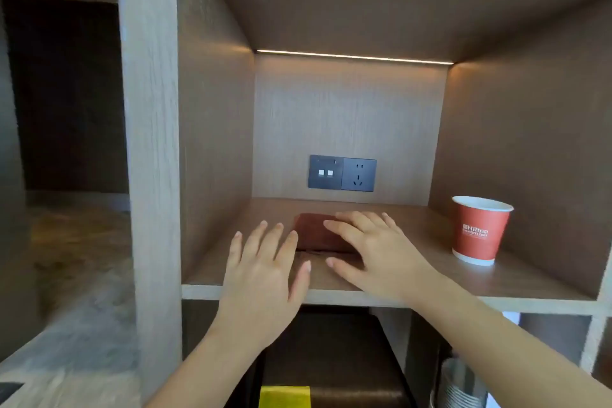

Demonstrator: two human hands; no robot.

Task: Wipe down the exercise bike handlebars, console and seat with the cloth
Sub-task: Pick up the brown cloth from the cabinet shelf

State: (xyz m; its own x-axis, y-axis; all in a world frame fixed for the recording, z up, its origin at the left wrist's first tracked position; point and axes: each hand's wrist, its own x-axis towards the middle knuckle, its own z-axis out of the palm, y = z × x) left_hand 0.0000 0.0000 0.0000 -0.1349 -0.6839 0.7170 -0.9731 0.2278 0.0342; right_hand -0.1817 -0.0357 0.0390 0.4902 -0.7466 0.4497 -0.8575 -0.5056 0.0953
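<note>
Both hands reach into a wooden niche, fingers straight and spread, gripping nothing; the left hand (265, 262) is just left of a folded red-brown cloth (314, 232), contact unclear; the right hand (374, 252) lies flat over its right part; the cloth rests mid-shelf (530, 278); a red paper cup (480, 232) stands well right; a socket panel (342, 174) sits behind.

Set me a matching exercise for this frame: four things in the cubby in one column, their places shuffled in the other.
Things:
1. cloth
2. cup
3. socket
4. light strip

Places:
A. low on the back wall
B. under the right hand
C. upright at the right of the shelf
D. along the top of the back wall

Pairs: 1-B, 2-C, 3-A, 4-D
</note>
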